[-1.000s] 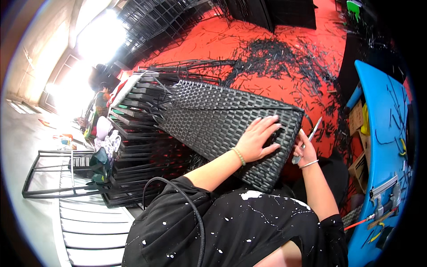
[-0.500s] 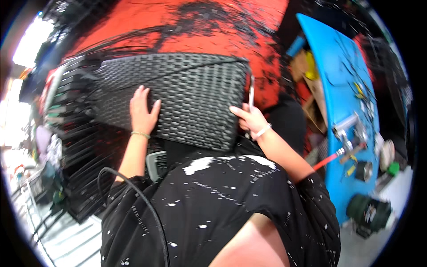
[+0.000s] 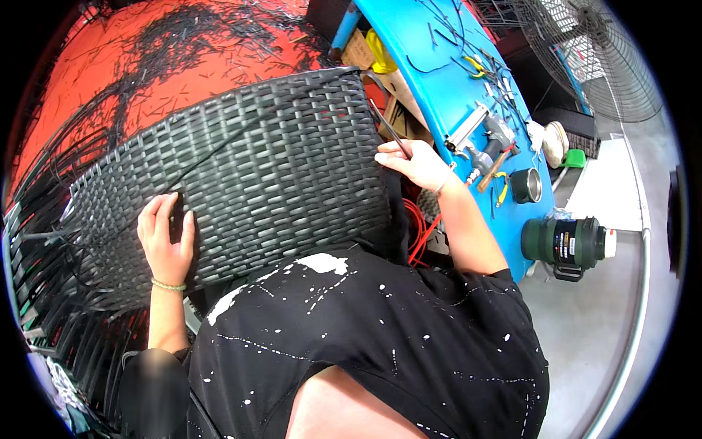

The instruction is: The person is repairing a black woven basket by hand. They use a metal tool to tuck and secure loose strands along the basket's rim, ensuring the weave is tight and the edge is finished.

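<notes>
A black woven wicker panel lies across my lap, tilted up toward its right end. My left hand rests on its near left part, fingers apart and holding nothing. Beside the panel's right edge, my right hand pinches a thin dark wicker strand. That strand curves up toward the panel's far right corner. Another loose strand runs slantwise over the weave.
To the right stands a blue table with an air tool, yellow-handled pliers, a dark metal cup and strand scraps. Cut pieces litter the red floor covering. A green canister and a wire fan stand farther right.
The view has turned rightward, bringing more of the blue table and the fan into sight. My left hand still lies on the panel, and my right hand still grips the strand.
</notes>
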A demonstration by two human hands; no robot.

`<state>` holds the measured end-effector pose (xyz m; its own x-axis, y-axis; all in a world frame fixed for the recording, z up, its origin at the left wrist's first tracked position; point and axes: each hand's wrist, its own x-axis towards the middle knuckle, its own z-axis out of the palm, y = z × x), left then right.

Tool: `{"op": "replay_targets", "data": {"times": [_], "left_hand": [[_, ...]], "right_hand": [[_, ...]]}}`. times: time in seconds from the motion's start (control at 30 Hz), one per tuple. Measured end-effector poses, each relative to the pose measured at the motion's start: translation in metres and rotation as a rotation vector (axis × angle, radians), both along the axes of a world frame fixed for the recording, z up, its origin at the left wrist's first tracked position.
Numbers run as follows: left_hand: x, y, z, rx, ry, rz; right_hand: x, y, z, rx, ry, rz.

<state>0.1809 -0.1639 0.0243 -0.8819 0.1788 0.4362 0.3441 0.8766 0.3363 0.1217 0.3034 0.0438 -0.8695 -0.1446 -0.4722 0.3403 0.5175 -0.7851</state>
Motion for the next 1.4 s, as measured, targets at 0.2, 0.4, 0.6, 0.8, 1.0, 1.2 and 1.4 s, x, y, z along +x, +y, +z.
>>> {"op": "replay_targets", "data": {"times": [0.2,0.4,0.6,0.8,1.0,1.2,1.4], "left_hand": [[-0.047,0.029,0.026,-0.003,0.058,-0.085],[-0.097,0.055,0.028,-0.047,-0.044,-0.143],[-0.105,0.057,0.015,0.250,-0.042,-0.162],[-0.097,0.030,0.021,0.401,-0.107,-0.043],[-0.086,-0.004,0.053,0.222,-0.008,0.057],[-0.084,-0.020,0.089,0.080,-0.039,-0.013],[-0.102,-0.045,0.094,0.022,0.096,-0.027]], "right_hand": [[0.009,0.036,-0.011,-0.145,0.185,-0.269],[-0.001,0.099,0.000,0.099,0.393,-0.441],[-0.038,0.212,0.013,0.345,0.545,-0.476],[-0.072,0.300,-0.053,0.789,0.340,-0.494],[-0.088,0.278,-0.071,1.027,0.383,-0.464],[-0.091,0.246,-0.055,1.296,0.295,-0.432],[-0.120,0.123,-0.035,0.425,0.831,-0.101]]}}
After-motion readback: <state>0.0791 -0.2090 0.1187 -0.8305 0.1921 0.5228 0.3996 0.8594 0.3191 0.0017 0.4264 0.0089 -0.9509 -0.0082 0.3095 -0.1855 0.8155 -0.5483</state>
